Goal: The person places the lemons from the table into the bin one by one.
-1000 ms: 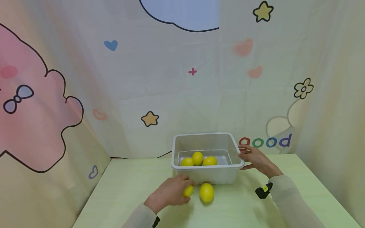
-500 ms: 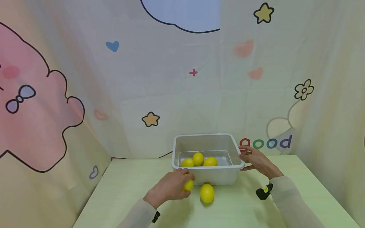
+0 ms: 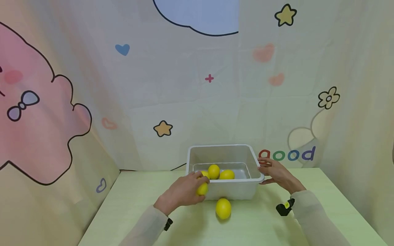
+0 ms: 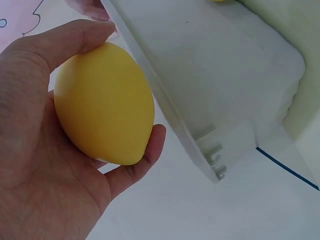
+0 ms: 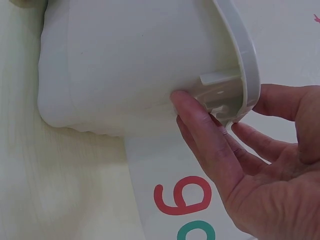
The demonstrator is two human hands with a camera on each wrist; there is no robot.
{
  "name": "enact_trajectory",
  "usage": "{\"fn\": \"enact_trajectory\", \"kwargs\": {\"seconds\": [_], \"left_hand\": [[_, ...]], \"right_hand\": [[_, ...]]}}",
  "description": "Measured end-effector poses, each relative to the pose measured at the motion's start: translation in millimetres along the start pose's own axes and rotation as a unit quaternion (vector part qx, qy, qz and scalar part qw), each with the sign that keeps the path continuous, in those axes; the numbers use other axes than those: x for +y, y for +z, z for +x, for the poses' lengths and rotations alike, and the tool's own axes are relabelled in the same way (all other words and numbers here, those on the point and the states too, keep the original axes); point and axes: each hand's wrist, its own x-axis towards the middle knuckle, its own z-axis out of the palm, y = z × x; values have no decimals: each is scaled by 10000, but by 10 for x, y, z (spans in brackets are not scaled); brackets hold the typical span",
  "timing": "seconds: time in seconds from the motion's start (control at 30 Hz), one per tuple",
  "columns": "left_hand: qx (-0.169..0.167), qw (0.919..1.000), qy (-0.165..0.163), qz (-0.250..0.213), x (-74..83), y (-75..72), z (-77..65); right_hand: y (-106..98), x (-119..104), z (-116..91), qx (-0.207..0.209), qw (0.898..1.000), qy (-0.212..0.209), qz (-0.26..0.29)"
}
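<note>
In the head view a white plastic bin (image 3: 231, 190) stands at the back of the table, with several lemons in it, one of them a lemon (image 3: 213, 171) near its middle. My left hand (image 3: 184, 190) holds another lemon (image 4: 105, 105) off the table, at the bin's front left corner. Its thumb and fingers curl round the fruit in the left wrist view, just outside the rim. My right hand (image 3: 278, 174) grips the bin's right rim; in the right wrist view some fingers (image 5: 205, 132) lie against the outer wall below it. One lemon (image 3: 223, 208) lies on the table in front.
The pale green table (image 3: 138, 205) ends against a printed curtain (image 3: 191, 85) right behind the bin. Curtains also hang at the left and right sides. A thin dark cord (image 3: 178, 166) shows behind the bin's left side.
My left hand has lifted its lemon from near the table up to the bin's front rim. The right hand stays at the rim, and the bin has not visibly moved.
</note>
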Motion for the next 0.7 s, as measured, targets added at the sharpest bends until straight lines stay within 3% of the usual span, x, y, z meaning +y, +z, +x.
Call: {"fn": "enact_trajectory", "kwargs": {"seconds": [0.4,0.7], "left_hand": [[89,9997,-214,-90,-51,-187,158],[45,9991,-346,-261,-85,-326,370]], "right_hand": [[14,7,13,80,9999,38,-69],[6,-4,13,75,9999,59,-40]]}}
